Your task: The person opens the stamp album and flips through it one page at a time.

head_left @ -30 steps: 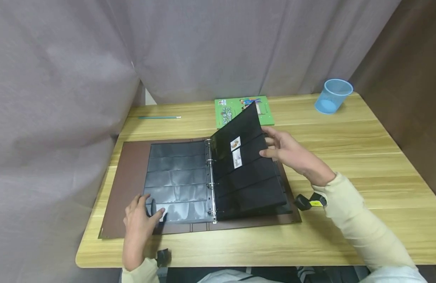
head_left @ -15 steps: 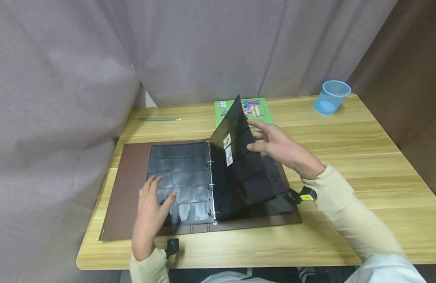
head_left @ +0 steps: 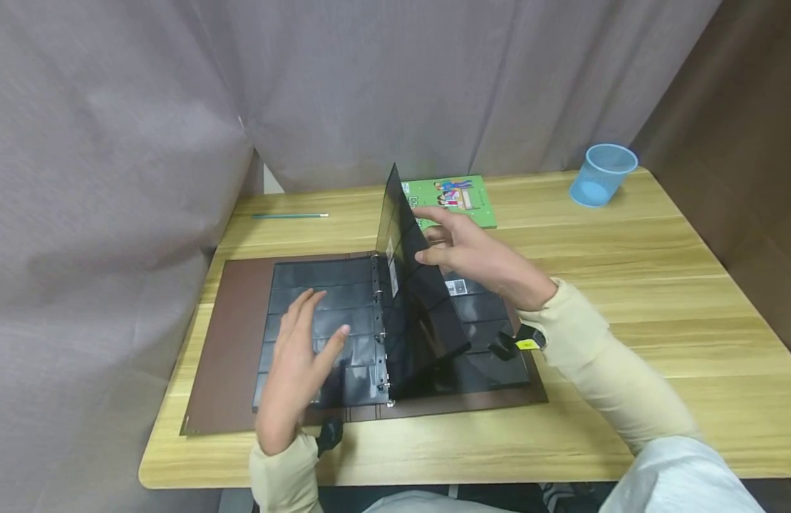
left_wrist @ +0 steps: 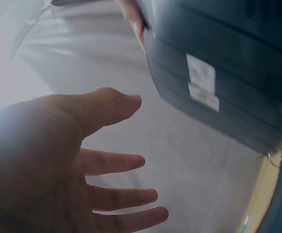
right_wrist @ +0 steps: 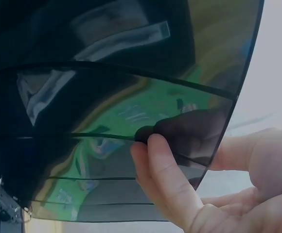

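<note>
A brown ring binder (head_left: 219, 349) lies open, with dark pocket pages (head_left: 353, 285) on its left side. My right hand (head_left: 475, 253) pinches the outer edge of one dark, see-through pocket page (head_left: 427, 313), which stands nearly upright over the rings (head_left: 381, 335). In the right wrist view, thumb and fingers grip that page (right_wrist: 53, 160) from both sides. Two small stamp-like pieces (left_wrist: 202, 77) sit in its pockets, seen from the left wrist. My left hand (head_left: 296, 367) hovers above the left pages, fingers spread and holding nothing. A small white piece (head_left: 456, 287) shows on the right-hand page below.
Behind the binder lies a green book (head_left: 456, 199), partly hidden by the raised page. A thin teal pencil-like stick (head_left: 289, 216) lies at the back left of the wooden table (head_left: 626, 285). A blue mesh cup (head_left: 602, 177) stands at the back right. Grey curtains (head_left: 370, 85) hang behind.
My right hand has swung the page leftward, from leaning right to nearly upright, uncovering more of the page beneath. My left hand has risen off the left page's corner and moved right.
</note>
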